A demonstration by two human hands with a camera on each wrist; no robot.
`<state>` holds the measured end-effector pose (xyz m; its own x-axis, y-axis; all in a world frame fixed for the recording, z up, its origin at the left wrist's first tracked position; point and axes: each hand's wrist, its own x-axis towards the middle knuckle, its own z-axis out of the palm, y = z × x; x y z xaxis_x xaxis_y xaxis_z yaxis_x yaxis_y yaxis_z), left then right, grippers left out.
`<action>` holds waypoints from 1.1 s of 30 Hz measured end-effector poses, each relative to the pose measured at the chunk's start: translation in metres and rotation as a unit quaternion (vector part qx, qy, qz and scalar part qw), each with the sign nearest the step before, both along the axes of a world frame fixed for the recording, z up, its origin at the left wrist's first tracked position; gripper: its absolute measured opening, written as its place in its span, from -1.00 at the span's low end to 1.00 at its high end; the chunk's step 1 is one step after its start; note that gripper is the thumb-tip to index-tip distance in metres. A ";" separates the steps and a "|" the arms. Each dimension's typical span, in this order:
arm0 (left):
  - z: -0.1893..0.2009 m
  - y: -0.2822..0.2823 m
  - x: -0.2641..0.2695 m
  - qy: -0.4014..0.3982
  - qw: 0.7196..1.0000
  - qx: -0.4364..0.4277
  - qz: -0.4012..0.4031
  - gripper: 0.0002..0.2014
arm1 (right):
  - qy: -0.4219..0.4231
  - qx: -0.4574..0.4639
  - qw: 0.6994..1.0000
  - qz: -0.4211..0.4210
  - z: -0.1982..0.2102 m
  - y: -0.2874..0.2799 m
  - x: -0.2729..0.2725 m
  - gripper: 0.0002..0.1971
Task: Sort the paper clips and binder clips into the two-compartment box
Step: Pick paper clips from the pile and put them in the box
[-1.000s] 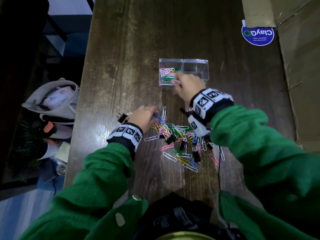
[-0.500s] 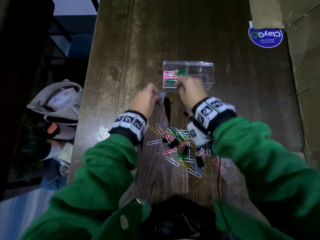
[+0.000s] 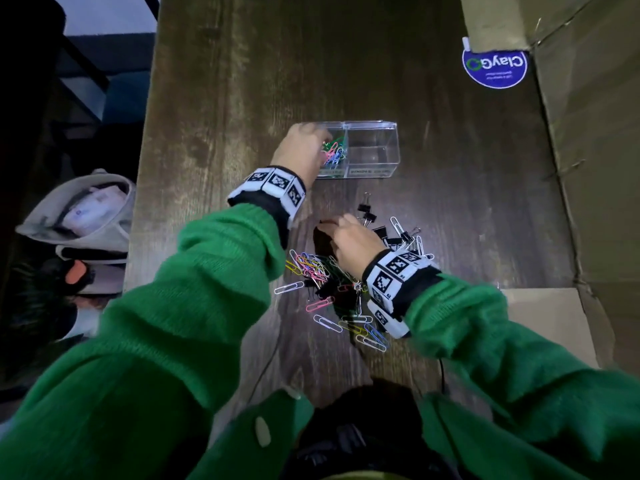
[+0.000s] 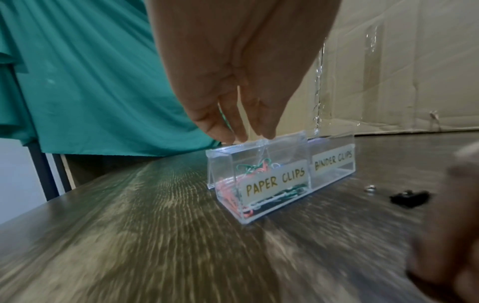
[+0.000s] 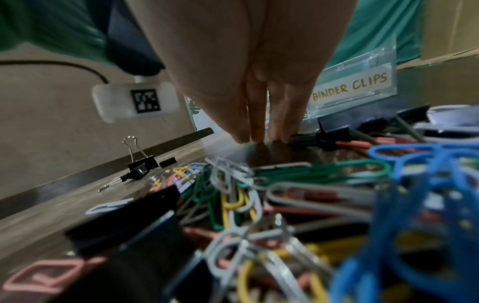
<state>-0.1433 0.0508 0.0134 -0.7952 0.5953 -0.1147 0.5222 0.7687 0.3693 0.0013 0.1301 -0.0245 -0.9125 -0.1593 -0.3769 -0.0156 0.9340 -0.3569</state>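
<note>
From the head view, the left hand (image 3: pixel 299 150) reached over the left compartment of the clear plastic two-compartment box (image 3: pixel 389 147) at twelve o'clock, where coloured wire paper clips (image 3: pixel 333 153) lay; the right compartment looked bare. The mixed pile of clips (image 3: pixel 322 271) sat at six o'clock, black binder clips (image 3: pixel 382 233) toward three.

From the left wrist, straight fingers (image 4: pixel 264 123) pointed into the "PAPER CLIPS" side, apparently releasing; blur hid any clip.

From the right wrist, the right hand's (image 5: pixel 259 98) extended fingertips (image 5: pixel 256 137) touched the dark wooden table (image 5: pixel 64 207), holding nothing. Next it probably needs a pinch on one clip.
</note>
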 end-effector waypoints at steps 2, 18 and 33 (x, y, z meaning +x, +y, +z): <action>0.000 -0.017 0.017 0.014 1.000 0.024 0.000 -0.75 | 0.020 -0.017 0.999 -0.018 0.000 0.002 0.005 -0.69; -0.047 -0.103 0.108 -0.179 0.984 0.000 -0.006 -0.82 | -0.017 -0.047 0.995 -0.087 0.005 -0.021 0.016 -0.87; -0.037 -0.102 0.104 -0.196 0.978 0.052 0.057 -0.78 | 0.114 -0.231 0.908 -0.330 0.025 0.041 0.013 -0.75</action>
<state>-0.0388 -0.0512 -0.0237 -0.7639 0.5305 -0.3675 0.2380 0.7608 0.6037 0.0147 0.1713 0.0002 -0.9128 0.3572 -0.1981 0.3702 0.5186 -0.7707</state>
